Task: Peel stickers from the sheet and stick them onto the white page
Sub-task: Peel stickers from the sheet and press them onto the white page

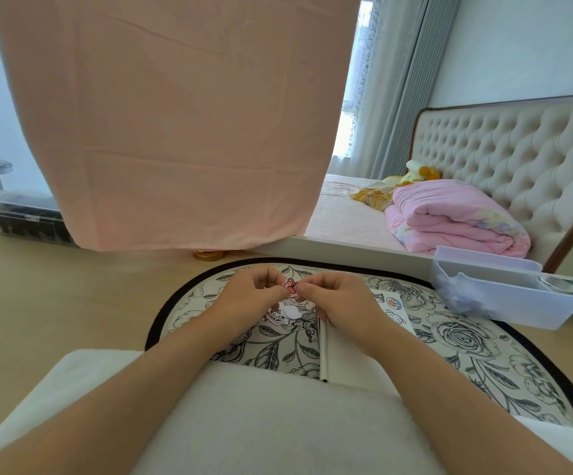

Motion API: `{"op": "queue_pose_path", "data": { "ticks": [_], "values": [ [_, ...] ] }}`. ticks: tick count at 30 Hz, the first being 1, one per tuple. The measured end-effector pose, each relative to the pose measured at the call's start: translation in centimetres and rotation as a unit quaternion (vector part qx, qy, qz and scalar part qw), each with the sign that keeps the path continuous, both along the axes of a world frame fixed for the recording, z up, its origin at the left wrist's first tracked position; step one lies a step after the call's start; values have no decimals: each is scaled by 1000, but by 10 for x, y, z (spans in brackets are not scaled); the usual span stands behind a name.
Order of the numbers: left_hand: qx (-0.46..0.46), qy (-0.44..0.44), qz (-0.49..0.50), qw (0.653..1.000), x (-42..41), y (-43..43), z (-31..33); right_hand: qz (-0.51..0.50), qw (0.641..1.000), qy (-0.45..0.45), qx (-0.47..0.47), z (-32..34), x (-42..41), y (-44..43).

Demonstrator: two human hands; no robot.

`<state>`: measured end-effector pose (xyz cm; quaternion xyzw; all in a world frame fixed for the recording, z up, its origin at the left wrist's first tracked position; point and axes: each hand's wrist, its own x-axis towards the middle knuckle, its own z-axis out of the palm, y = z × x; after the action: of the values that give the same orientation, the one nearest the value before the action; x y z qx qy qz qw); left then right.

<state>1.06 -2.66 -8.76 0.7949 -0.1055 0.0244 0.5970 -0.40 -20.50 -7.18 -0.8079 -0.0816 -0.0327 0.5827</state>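
the left grip [256, 294] and the right grip [335, 298] met fingertip to fingertip over the far middle of the floral mat [449, 341]. both were narrow, with curled fingers and thumbs pinching one small pink bear sticker [291, 289] between them, held up off the mat. just beneath the grips a small heap of stickers and white backing pieces [283, 313] lay on the mat. the white page [353, 358] lay on the mat under the right wrist, and a few placed stickers [393, 305] showed at its far end. the mat sat on a pale wooden counter [38, 303]. a clear plastic bin [518, 303] stood at the right, near the mat's far edge. a pink cloth [175, 114] hung behind the counter, and a folded pink quilt [456, 217] lay on the bed beyond.
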Motion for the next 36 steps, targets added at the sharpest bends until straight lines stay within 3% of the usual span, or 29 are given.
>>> {"op": "queue_pose_path", "data": {
  "ticks": [11, 21, 24, 28, 30, 32, 34, 36],
  "values": [
    [-23, -28, 48, 998, -5, -7, -3, -29, 998, -33, -38, -2, -1, 2],
    [-23, -11, 45, 999, -9, -8, 0, -61, 973, -139, -173, -5, 0, 3],
    [-9, -19, 49, 999, -10, -8, 0, -88, 950, -178, -241, -5, -2, 3],
    [8, -48, 47, 998, -13, -12, -1, -133, 874, -307, -351, -8, -3, 3],
    [15, -60, 57, 996, -13, -12, -2, -135, 850, -357, -364, -8, -3, 3],
    [17, -73, 66, 995, -11, -11, -3, -106, 875, -342, -326, -5, -5, 5],
    [-4, -82, 69, 994, -10, -8, -2, -58, 944, -244, -215, 2, -6, 7],
    [-32, -85, 59, 994, -10, -6, 0, -31, 987, -131, -85, 9, -7, 7]
  ]
}}
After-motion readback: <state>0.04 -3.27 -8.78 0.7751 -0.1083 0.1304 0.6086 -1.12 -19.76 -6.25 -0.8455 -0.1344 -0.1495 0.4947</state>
